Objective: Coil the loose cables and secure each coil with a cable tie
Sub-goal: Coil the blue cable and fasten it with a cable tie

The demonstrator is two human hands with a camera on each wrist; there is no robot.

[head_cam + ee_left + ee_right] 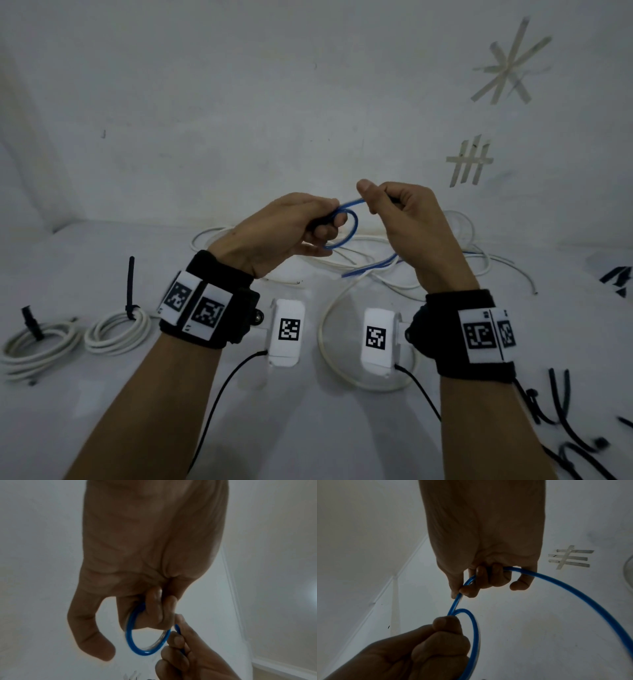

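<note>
Both hands are raised above the white surface with a thin blue cable (pixel 352 228) between them. My left hand (pixel 301 222) grips a small loop of the blue cable (pixel 137 642) in its curled fingers. My right hand (pixel 383 202) pinches the same blue cable (pixel 573 586) just beyond the loop, and the free length trails down to the right. Two white coils (pixel 116 330), each bound with a black tie (pixel 131 284), lie at the left. Loose black cable ties (pixel 561 404) lie at the lower right.
A tangle of loose white cables (pixel 452 260) lies behind and below the hands, with one large white loop (pixel 329 339) between my wrists. Tape marks (pixel 469 161) are stuck on the wall behind. Black leads run from the wrist cameras.
</note>
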